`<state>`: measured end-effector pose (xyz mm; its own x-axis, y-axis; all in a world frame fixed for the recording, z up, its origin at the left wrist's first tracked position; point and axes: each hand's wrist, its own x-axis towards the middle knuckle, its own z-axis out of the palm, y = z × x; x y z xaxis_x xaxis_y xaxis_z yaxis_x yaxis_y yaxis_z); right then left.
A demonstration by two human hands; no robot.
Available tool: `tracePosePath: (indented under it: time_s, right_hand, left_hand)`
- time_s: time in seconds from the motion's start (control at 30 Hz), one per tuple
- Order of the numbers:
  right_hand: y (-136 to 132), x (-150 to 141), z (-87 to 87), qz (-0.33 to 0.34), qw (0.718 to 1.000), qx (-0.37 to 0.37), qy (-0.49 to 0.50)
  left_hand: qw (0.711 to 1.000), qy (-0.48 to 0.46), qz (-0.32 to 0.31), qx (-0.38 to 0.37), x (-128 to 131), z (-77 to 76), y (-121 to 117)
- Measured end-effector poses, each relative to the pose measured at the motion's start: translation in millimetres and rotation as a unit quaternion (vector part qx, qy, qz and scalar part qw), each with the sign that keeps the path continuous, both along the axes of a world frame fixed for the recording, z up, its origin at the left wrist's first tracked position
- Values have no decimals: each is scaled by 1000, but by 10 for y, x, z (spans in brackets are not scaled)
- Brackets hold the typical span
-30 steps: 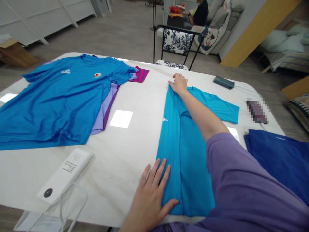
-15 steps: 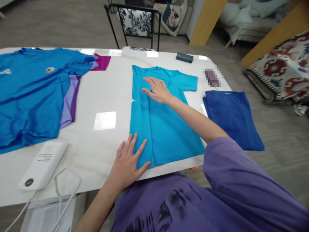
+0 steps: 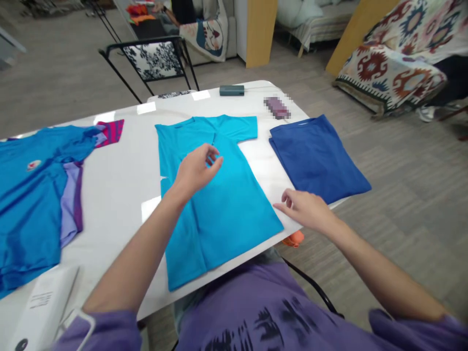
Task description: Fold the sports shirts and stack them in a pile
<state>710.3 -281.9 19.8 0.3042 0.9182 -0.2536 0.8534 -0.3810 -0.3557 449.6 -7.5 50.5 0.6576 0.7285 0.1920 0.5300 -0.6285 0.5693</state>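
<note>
A bright turquoise T-shirt [image 3: 226, 195] lies flat on the white table, its left side folded inward and one short sleeve stretched out at the upper right. Over its middle hovers my left hand [image 3: 197, 168], open with loosely curled fingers and nothing in them. My right hand [image 3: 303, 207] is beside the shirt's lower right edge, open too, thumb and fingers apart and empty. Just beyond that hand lies a folded dark blue garment [image 3: 318, 156], which overhangs the table's right edge.
Blue and purple shirts [image 3: 32, 195] lie spread in a pile on the table's left. A white device [image 3: 46, 304] with a cable is at the lower left. A dark box [image 3: 231, 90] and a blurred phone-like thing [image 3: 277, 107] lie far back. A chair [image 3: 153, 58] stands behind.
My left hand has lifted from the shirt's lower left edge to over its middle. My right hand has left the upper shirt for its lower right side. The view has turned right.
</note>
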Motion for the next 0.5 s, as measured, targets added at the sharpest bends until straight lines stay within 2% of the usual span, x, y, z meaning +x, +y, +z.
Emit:
tracePosePath:
  time_s: [0.1, 0.17, 0.23, 0.3, 0.37, 0.5]
  right_hand:
    - [-461, -334, -199, -43, 998, 25, 47]
    - [-572, -509, -321, -84, 993, 56, 56]
    - [-595, -647, -423, -130, 986, 82, 62]
    - [-583, -738, -497, -167, 978, 98, 81]
    - [-565, -769, -544, -191, 970, 108, 103]
    - [-520, -684, -569, -182, 962, 111, 168]
  left_hand:
    - [999, 38, -17, -11, 1147, 38, 612]
    - [996, 85, -2, -16, 1790, -9, 858]
    - [991, 128, 23, -25, 2273, -98, 990]
    - [986, 156, 39, -34, 2593, -212, 1055]
    - [984, 170, 39, -39, 2781, -333, 1098]
    - [986, 157, 29, -48, 2914, -526, 1207]
